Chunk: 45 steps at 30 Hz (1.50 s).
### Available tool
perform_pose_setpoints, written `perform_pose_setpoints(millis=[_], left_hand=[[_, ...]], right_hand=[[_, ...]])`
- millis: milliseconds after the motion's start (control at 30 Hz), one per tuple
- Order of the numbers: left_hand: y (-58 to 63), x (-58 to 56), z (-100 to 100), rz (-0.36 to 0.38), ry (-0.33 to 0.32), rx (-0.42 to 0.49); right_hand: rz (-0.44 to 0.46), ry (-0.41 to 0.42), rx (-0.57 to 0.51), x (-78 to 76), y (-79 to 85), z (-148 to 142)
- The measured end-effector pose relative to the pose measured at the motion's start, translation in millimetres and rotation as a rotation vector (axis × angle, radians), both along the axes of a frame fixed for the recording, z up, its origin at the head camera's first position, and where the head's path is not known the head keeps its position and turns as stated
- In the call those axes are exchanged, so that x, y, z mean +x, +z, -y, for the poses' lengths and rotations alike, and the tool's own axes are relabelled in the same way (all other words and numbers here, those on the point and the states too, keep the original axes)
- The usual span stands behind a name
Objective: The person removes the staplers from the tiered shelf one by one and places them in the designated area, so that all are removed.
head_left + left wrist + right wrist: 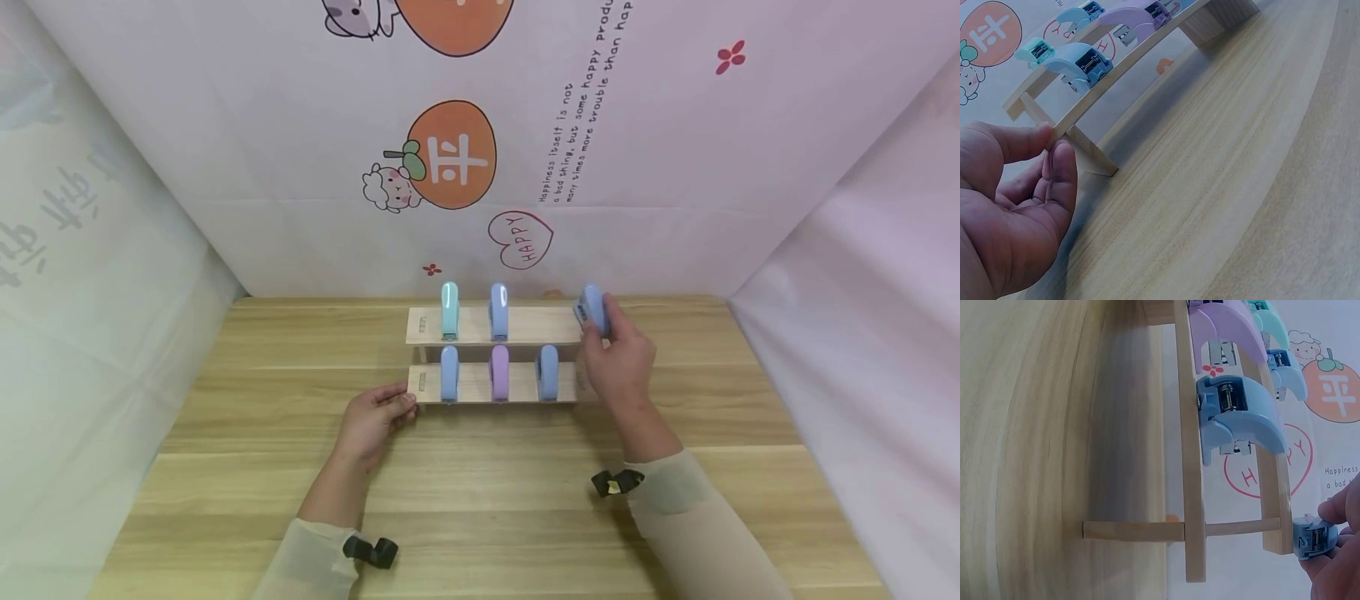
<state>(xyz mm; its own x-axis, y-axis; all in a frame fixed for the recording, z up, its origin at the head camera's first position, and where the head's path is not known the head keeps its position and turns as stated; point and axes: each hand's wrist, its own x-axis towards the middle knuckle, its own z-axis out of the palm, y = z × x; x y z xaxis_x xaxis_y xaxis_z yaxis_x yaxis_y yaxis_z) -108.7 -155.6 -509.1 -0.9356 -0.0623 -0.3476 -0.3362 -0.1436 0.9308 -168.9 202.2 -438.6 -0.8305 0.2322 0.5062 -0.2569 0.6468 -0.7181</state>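
Note:
A small two-tier wooden rack (472,385) stands on the table with pastel staplers along both steps. My left hand (371,423) pinches the left end of its lower board between thumb and fingers. With my right hand (624,360) I grip a blue stapler (592,310) at the right end of the upper board; it leans to one side, its spring end showing in the right wrist view. Also on the upper step are a mint stapler (449,310) and a blue one (498,312). The lower step bears a purple stapler (499,373) between two blue ones.
The wood-grain table (480,500) extends in front of the rack and to both sides. Close behind the rack rises a white printed backdrop (637,242). White cloth (862,333) hangs on the right, and another sheet (112,292) on the left.

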Motion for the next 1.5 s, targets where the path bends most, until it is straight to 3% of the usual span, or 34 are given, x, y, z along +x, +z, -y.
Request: perform_pose_setpoints(millis=[333,933,1500], left_hand=[[0.5,2.0,-1.7,0.001,0.012,0.009],[2.5,2.2,-1.5,0.000,0.010,-0.011],[-0.5,1.4,-1.7,0.001,0.012,-0.007]], right_hand=[[0.046,-0.025,-0.024,3.9,-0.9,-6.0],[-0.020,-0.076,-0.066,1.7,-4.5,-20.1],[0.006,-0.132,-0.108,7.2,-11.1,-29.7]])
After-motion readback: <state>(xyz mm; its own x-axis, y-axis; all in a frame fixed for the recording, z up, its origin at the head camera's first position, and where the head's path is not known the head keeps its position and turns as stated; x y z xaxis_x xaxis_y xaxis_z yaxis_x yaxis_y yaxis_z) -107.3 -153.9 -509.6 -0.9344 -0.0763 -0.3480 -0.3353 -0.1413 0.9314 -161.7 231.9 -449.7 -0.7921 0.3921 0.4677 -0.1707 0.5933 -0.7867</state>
